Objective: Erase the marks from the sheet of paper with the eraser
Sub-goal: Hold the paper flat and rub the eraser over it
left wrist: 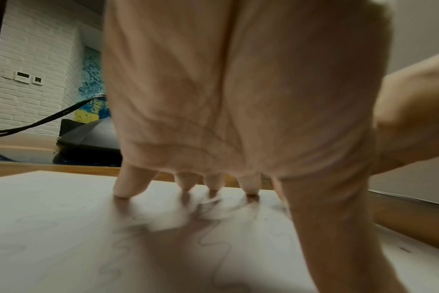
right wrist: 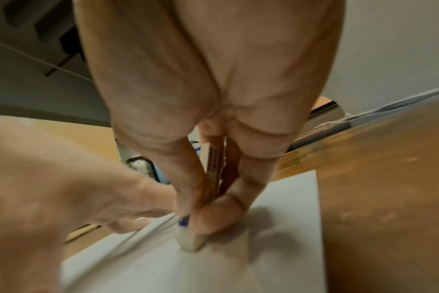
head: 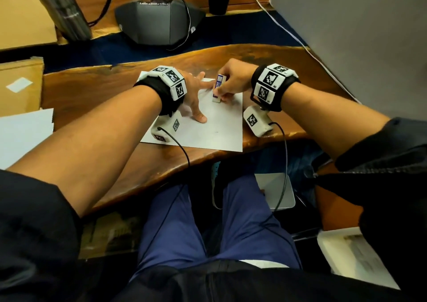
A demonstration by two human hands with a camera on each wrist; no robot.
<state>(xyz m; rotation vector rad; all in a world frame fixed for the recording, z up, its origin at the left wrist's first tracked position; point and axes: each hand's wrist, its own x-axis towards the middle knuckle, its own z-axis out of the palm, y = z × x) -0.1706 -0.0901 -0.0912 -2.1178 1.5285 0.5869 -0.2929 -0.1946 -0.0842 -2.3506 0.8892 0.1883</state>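
A white sheet of paper (head: 215,128) lies on the wooden table near its front edge. My right hand (head: 233,84) pinches a white eraser (head: 218,89) in a blue-and-white sleeve and holds it upright, its bare tip (right wrist: 191,240) pressed on the sheet (right wrist: 276,257). My left hand (head: 194,94) lies spread on the paper with straight fingers, fingertips (left wrist: 123,190) and thumb pressing the sheet (left wrist: 50,228) down. Faint wavy pencil marks (left wrist: 213,243) show under the left palm. A small dark mark (head: 216,131) sits near the sheet's front.
A grey conference phone (head: 159,17) with cables sits at the back, a metal bottle (head: 62,8) to its left. Cardboard boxes (head: 20,82) and loose white sheets (head: 23,133) lie at the left. A grey panel (head: 358,36) stands at the right. The table's front edge (head: 184,165) curves just below the sheet.
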